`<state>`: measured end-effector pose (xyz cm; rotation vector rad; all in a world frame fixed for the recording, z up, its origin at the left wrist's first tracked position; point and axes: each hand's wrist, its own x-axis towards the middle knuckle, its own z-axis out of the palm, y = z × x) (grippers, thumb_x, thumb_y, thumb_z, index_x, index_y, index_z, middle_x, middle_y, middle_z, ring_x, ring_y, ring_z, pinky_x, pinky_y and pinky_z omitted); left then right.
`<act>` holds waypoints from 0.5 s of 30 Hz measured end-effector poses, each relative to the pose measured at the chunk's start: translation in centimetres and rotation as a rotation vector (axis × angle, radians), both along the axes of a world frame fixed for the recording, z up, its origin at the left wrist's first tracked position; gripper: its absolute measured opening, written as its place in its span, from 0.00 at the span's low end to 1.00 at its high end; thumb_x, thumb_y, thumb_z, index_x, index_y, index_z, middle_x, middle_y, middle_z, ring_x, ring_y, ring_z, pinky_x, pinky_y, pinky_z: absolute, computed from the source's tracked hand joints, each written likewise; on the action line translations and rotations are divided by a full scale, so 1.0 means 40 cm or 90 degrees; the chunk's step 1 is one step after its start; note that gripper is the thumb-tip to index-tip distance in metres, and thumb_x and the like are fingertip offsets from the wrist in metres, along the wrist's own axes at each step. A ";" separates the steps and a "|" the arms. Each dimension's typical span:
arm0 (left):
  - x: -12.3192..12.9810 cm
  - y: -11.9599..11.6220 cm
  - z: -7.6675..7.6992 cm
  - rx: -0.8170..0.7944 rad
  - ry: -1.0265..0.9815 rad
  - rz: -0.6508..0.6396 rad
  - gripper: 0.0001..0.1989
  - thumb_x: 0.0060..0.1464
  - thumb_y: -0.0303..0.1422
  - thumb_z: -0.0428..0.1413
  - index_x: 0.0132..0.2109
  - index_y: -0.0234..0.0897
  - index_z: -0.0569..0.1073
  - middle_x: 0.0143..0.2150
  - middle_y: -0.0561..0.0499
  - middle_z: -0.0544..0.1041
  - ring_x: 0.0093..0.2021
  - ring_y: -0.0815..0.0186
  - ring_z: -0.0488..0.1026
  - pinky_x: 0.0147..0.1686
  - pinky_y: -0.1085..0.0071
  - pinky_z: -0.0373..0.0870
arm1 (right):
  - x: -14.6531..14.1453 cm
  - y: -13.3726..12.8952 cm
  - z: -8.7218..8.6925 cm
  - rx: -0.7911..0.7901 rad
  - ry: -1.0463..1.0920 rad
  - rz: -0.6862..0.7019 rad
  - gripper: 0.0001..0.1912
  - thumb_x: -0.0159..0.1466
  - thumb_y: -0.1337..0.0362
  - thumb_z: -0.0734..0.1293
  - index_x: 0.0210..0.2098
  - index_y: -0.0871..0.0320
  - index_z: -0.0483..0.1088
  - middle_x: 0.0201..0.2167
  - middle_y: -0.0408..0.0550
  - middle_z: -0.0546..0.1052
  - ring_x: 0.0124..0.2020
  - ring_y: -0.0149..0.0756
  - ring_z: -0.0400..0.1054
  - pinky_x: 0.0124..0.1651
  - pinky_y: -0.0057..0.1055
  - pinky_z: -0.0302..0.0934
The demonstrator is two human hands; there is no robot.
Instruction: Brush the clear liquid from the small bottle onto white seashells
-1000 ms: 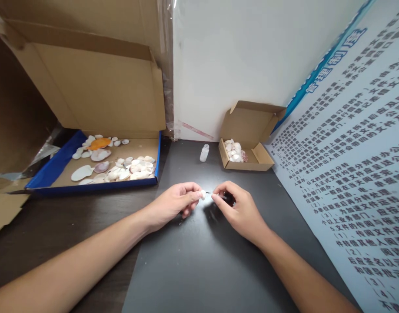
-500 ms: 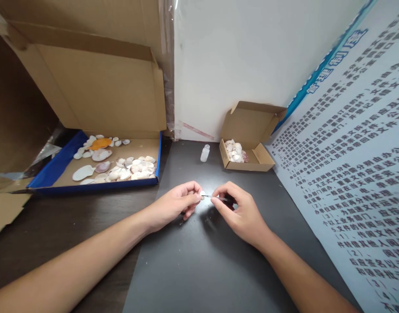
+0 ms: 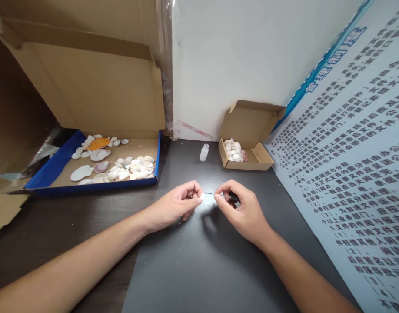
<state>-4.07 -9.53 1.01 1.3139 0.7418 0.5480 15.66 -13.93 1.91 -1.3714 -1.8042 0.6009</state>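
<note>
Between the thumb and fingers of my left hand (image 3: pixel 183 201) is a small white seashell (image 3: pixel 202 196). My right hand (image 3: pixel 238 204) pinches a thin brush-like applicator (image 3: pixel 208 193) with a black end inside the hand. Its dark tip points left at the shell, very close to it; I cannot tell whether they touch. Both hands are just above the dark grey mat (image 3: pixel 186 265). A small uncapped bottle (image 3: pixel 204 153) with whitish contents stands beyond them.
At the left, an open blue-edged cardboard box (image 3: pixel 144 145) holds many shells (image 3: pixel 131 169) and an orange piece (image 3: pixel 99 143). A smaller open cardboard box (image 3: pixel 248 165) with shells (image 3: pixel 234 151) is at the back right. A printed poster (image 3: pixel 359 152) lines the right side.
The applicator has drawn back slightly to the right with my right hand, and more of the shell shows. My left hand stays nearly in place.
</note>
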 end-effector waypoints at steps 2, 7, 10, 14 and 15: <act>-0.001 -0.001 0.000 0.008 0.006 -0.004 0.15 0.56 0.43 0.58 0.36 0.39 0.63 0.23 0.61 0.61 0.20 0.76 0.57 0.21 0.76 0.51 | -0.001 -0.001 0.000 0.000 -0.016 0.031 0.04 0.64 0.67 0.65 0.32 0.56 0.70 0.25 0.40 0.63 0.25 0.30 0.58 0.28 0.27 0.54; -0.001 -0.002 0.001 0.021 0.018 -0.005 0.12 0.57 0.41 0.57 0.37 0.38 0.64 0.24 0.60 0.61 0.21 0.75 0.57 0.21 0.76 0.52 | 0.000 0.002 0.000 0.002 -0.002 -0.014 0.04 0.64 0.66 0.64 0.32 0.57 0.69 0.26 0.40 0.64 0.25 0.30 0.58 0.28 0.27 0.54; -0.001 -0.002 0.001 0.016 0.016 -0.004 0.13 0.57 0.41 0.57 0.37 0.38 0.64 0.24 0.60 0.62 0.20 0.75 0.57 0.21 0.76 0.51 | -0.001 0.000 0.003 -0.008 -0.016 0.023 0.04 0.64 0.67 0.64 0.32 0.56 0.70 0.26 0.40 0.64 0.25 0.30 0.59 0.28 0.27 0.55; -0.001 -0.001 0.001 0.002 0.009 -0.007 0.13 0.57 0.42 0.57 0.37 0.39 0.64 0.22 0.61 0.61 0.20 0.75 0.57 0.22 0.76 0.52 | -0.003 -0.004 0.003 -0.040 -0.033 0.071 0.04 0.62 0.68 0.65 0.31 0.56 0.70 0.24 0.40 0.64 0.25 0.30 0.59 0.28 0.26 0.55; 0.000 -0.001 0.002 0.000 0.010 -0.006 0.13 0.57 0.43 0.57 0.37 0.39 0.64 0.22 0.61 0.60 0.20 0.75 0.57 0.22 0.76 0.52 | -0.003 -0.004 0.002 -0.040 -0.033 0.068 0.04 0.62 0.68 0.65 0.31 0.56 0.70 0.24 0.40 0.64 0.25 0.30 0.60 0.28 0.26 0.55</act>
